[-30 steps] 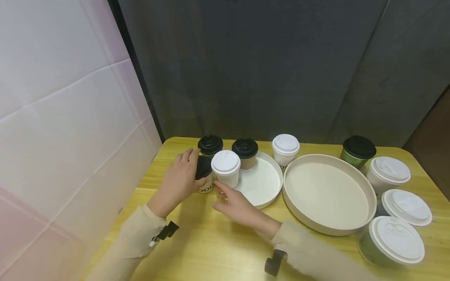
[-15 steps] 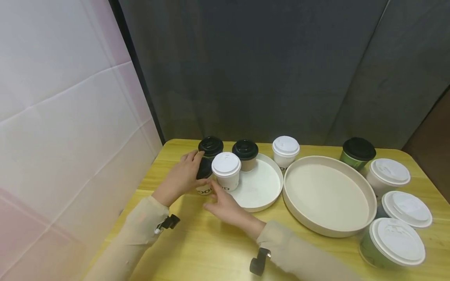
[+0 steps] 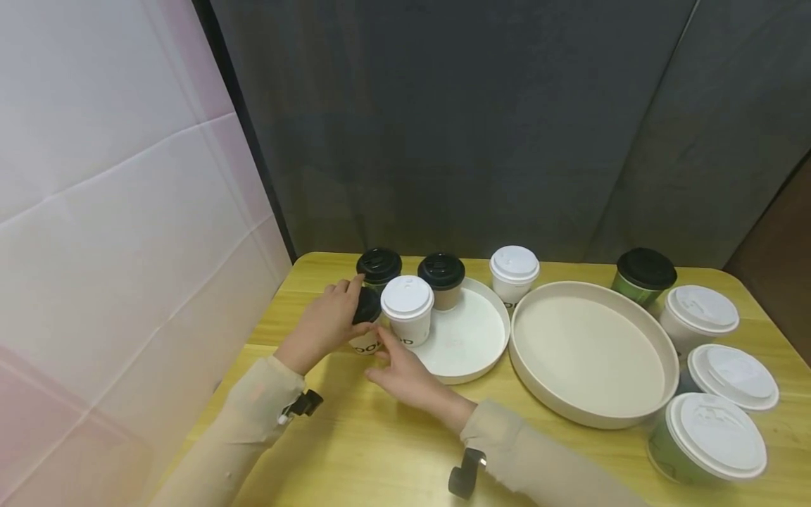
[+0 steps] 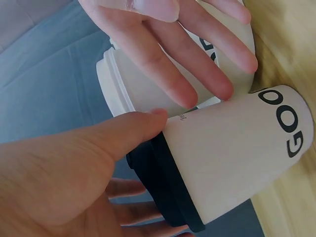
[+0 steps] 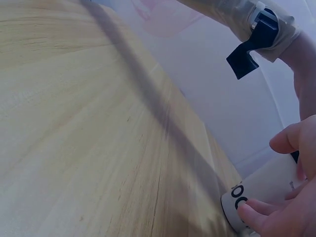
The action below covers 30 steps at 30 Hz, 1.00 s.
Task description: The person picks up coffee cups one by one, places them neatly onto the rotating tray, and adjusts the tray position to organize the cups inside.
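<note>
My left hand (image 3: 326, 324) grips a white paper coffee cup (image 4: 232, 153) with a black lid, thumb and fingers around the lid. The cup stands at the table's left, dark lettering low on its side. Right beside it is a white-lidded cup (image 3: 407, 310), on the left part of the white round tray (image 3: 465, 338). With fingers extended, my right hand (image 3: 405, 373) reaches to the front of these two cups. In the left wrist view its fingers lie across the white-lidded cup's side. The right wrist view shows its fingertips at the black-lidded cup's lettering.
Another black-lidded cup (image 3: 379, 264) stands behind, and a brown one (image 3: 443, 282) is on the white tray's back left. A white-lidded cup (image 3: 514, 271) stands behind the trays. A larger beige tray (image 3: 592, 352) sits to the right, with several lidded cups and tubs (image 3: 706, 436) along its right side.
My right hand has moved a little left, its fingertips now at the gap between the two front cups. My left hand keeps its grip on the black-lidded cup, nearly in place.
</note>
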Each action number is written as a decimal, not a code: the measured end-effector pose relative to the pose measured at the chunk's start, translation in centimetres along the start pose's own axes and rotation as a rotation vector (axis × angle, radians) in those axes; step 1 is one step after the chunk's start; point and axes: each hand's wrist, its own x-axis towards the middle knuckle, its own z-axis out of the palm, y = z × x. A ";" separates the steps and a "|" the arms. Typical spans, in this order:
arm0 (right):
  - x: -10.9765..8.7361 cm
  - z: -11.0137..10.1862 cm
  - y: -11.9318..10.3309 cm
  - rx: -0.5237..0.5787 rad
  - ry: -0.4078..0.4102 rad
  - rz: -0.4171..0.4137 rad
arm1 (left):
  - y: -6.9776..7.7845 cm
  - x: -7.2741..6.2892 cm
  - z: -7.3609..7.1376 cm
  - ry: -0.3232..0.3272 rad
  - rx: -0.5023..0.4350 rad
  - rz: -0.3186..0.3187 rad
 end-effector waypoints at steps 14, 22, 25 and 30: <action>-0.3 0.1 0.0 0.060 -0.013 -0.039 | 0.5 -1.5 -0.6 0.091 0.037 -0.009; -1.0 0.3 -0.1 0.099 -0.026 -0.053 | 1.0 -2.3 -1.5 0.122 0.055 -0.027; -1.7 0.4 -0.4 0.115 -0.037 -0.077 | 1.3 -2.8 -2.1 0.124 0.065 -0.029; -3.1 0.5 -1.0 0.136 -0.043 -0.124 | 2.0 -3.8 -3.3 0.144 0.084 -0.017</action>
